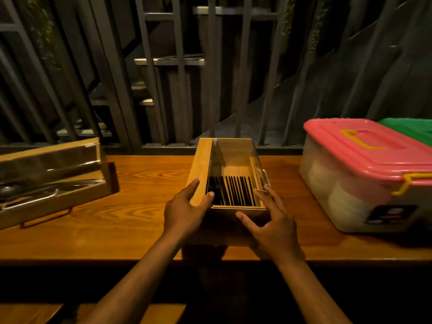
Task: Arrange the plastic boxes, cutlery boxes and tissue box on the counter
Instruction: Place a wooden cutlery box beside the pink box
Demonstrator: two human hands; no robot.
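I saw the wooden cutlery box with black chopsticks under a clear lid (230, 174) at the centre of the orange-brown wooden counter (140, 183). My left hand (184, 210), fingers spread, cupped its near left corner; my right hand (272, 224), also spread, touched the near right. At nine o'clock lay another wooden cutlery box (50, 181); at three o'clock the translucent plastic box with a pink lid (364, 174).

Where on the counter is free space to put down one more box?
Bare counter lies between the left cutlery box and the middle cutlery box. The gap between the middle box and the pink-lidded plastic box is narrow.
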